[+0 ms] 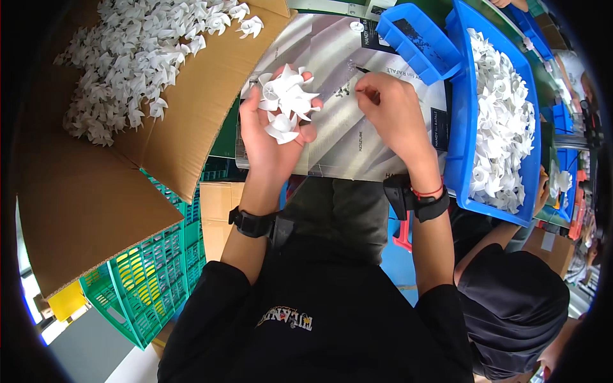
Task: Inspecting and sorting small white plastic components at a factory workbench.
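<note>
My left hand [273,142] is palm up with its fingers curled around several small white fan blades [290,96]. To its right, my right hand [397,115] is closed in a pinch above the work surface. Whatever its fingertips hold, if anything, is hidden. A thin dark tip [362,69] shows beside its knuckles, and I cannot make out what it belongs to. Tiny black parts [343,92] lie scattered on the printed grey sheet [325,150] between my hands.
At the left, a large cardboard box [185,108] holds many white fan blades, above a green plastic crate [153,268]. A small blue bin [399,54] with black parts stands at the back. On the right is a long blue tray [465,140] of fan blades, with another person [511,306] close by.
</note>
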Tool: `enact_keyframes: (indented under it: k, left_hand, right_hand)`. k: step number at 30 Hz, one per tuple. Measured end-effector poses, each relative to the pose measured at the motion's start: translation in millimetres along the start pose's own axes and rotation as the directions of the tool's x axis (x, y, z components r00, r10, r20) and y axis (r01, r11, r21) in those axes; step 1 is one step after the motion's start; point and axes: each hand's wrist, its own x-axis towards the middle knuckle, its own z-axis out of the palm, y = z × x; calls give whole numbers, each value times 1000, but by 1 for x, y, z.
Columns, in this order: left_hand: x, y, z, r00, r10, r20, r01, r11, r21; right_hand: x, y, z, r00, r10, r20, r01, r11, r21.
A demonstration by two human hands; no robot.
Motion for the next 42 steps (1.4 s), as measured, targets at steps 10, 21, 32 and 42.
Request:
enact_keyframes:
  k: [10,21,32,42]
  left_hand:
    - [-6,-7,-5,992,61,115,-86,971,225]
    - [-7,-14,2,973,25,230,-157,802,576]
    - [-7,-18,11,982,118,147,-180,822,541]
    - [-9,-15,7,987,23,159,-118,773,623]
  right_hand:
    - [4,-3,-2,982,57,181,-47,997,-58]
    - [-32,-31,-9,979,197,62,-175,636,752]
    - [-54,-66,2,986,-17,-164,99,855,510]
    - [-71,-74,8,971,-25,-238,135,877,460]
